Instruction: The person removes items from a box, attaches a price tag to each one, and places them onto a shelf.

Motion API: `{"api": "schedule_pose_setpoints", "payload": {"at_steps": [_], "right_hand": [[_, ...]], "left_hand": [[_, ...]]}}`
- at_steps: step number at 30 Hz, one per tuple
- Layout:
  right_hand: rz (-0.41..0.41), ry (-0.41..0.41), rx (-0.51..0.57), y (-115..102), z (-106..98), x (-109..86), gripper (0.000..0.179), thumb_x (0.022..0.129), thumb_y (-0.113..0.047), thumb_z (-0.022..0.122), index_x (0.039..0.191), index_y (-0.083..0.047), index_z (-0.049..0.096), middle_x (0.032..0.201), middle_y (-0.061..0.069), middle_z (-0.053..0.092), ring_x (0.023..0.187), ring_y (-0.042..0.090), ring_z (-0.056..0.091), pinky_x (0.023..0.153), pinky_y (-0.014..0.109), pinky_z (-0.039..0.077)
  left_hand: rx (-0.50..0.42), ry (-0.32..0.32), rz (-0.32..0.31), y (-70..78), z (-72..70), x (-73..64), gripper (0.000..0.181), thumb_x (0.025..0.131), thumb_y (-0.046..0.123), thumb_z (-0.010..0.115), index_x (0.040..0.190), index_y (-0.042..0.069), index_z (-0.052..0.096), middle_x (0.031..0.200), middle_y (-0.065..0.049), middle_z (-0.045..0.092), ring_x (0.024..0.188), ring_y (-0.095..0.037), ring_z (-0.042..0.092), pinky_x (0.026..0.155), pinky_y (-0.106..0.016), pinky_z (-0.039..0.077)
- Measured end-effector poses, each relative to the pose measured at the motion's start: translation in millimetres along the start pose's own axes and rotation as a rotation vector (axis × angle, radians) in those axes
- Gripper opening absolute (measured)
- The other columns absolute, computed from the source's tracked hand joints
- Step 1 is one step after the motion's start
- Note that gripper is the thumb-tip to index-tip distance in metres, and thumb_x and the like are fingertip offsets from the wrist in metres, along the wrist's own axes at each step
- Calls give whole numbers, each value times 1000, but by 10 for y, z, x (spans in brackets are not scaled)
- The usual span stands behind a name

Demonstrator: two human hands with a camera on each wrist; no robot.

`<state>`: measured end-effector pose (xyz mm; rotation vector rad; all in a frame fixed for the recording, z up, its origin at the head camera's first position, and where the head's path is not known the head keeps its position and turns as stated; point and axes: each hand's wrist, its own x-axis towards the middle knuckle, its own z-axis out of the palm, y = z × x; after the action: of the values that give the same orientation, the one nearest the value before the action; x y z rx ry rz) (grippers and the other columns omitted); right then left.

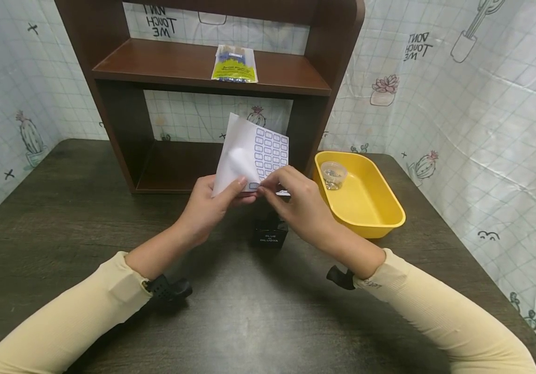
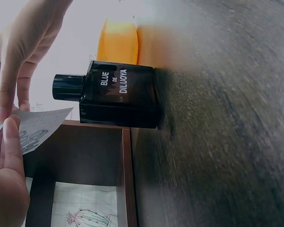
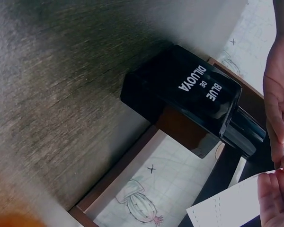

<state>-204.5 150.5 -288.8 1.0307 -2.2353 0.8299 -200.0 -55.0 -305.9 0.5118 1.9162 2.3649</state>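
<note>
A white sheet of labels (image 1: 270, 148), printed with rows of small blue-framed stickers, is held up in front of the shelf. My left hand (image 1: 211, 200) grips its lower left part, thumb on the face, where the paper bends. At the lower edge, beside one blue-framed label, the thumb and index finger of my right hand (image 1: 303, 200) pinch together; I cannot tell whether they have a single label or the sheet. Below the hands a dark square perfume bottle (image 2: 120, 94) with a black cap (image 2: 67, 87) stands upright on the table, lettered "BLUE DE DILUOYA".
A brown wooden shelf unit (image 1: 170, 59) stands behind the hands, with a yellow-and-blue packet (image 1: 234, 65) on its upper board. To the right sits a yellow tray (image 1: 366, 192) holding a small clear cup (image 1: 333, 174) of tiny pieces. Patterned sheeting (image 1: 483, 156) surrounds the dark table.
</note>
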Motion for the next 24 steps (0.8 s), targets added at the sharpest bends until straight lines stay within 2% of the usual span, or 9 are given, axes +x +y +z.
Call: {"api": "schedule_pose_setpoints", "payload": {"at_steps": [8,12,16,19,21,24], "right_hand": [[-80,48,3,-7,40,-18,14,90,2,79,100,-1,70,96,9,72,90,17,65,80,30,58],[-68,56,24,-12,37,-21,12,91,-1,79,99,-2,71,96,9,72,87,16,63,76,30,56],[-3,56,71,9,14,-20,8,92,-2,78,97,-2,71,94,9,73,84,15,64,74,25,57],[62,45,126,39,-14,-27,8,92,-2,77,96,-1,71,92,10,72,81,14,64,74,18,56],[117,31,164,59,-36,-41,8,92,-2,77,95,0,71,90,10,72,78,13,64,73,15,55],[207,4,211,89,-75,-69,7,93,-3,76,96,0,71,88,11,72,76,11,63,71,14,53]], "left_hand": [[-29,39,27,-2,-21,24,35,108,10,54,136,-12,54,124,-21,66,95,-10,77,92,-32,62],[11,64,79,-7,-88,46,33,108,9,55,137,-8,53,126,-19,66,97,-10,77,91,-33,63],[107,113,158,-16,-206,80,34,106,5,58,137,-7,54,128,-26,66,96,-6,76,84,-30,64],[193,151,177,-13,-325,89,32,106,7,58,133,-10,59,126,-31,69,89,-3,76,77,-27,64],[254,168,157,-8,-420,92,32,107,12,57,128,-12,63,120,-31,71,82,-3,75,72,-25,63],[361,176,78,15,-583,93,37,109,22,55,124,-10,67,109,-20,75,75,-4,74,69,-26,62]]}}
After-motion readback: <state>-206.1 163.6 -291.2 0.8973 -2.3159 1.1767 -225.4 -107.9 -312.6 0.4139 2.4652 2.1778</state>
